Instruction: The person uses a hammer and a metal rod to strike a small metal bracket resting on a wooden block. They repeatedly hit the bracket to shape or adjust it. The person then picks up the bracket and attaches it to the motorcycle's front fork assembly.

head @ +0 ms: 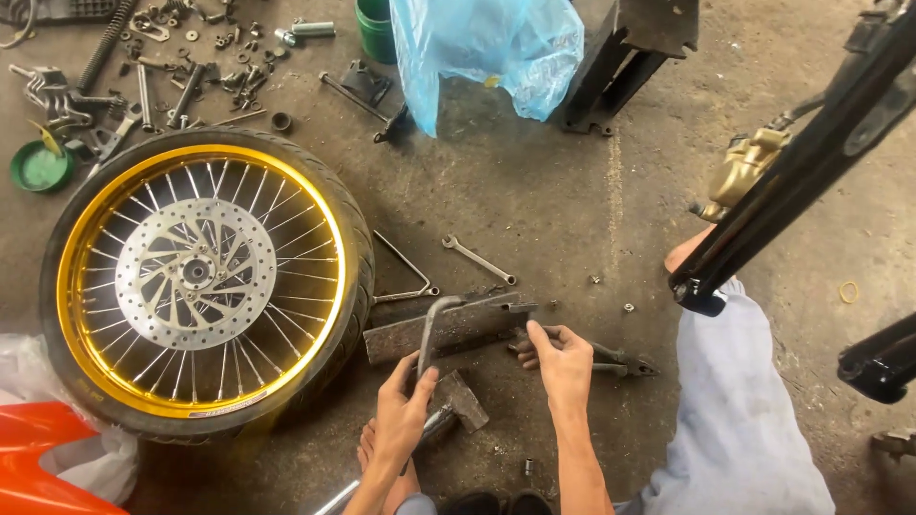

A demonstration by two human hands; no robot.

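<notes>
My left hand (405, 408) grips the lower end of a bent grey metal rod (429, 329), whose curved top rests on a rusty steel block (448, 329) lying on the floor. My right hand (561, 360) is closed on dark pliers (620, 363), just right of the block, thumb touching its edge. A hammer (456, 405) lies below the block, close to my left hand. My bare foot (367, 446) shows beneath it.
A gold-rimmed spoked wheel (200, 281) with tyre and brake disc lies flat at left. A spanner (479, 260) and a wire bracket (405, 277) lie above the block. Several bolts and tools litter the top left. Black fork legs (801, 172), a blue plastic bag (487, 48).
</notes>
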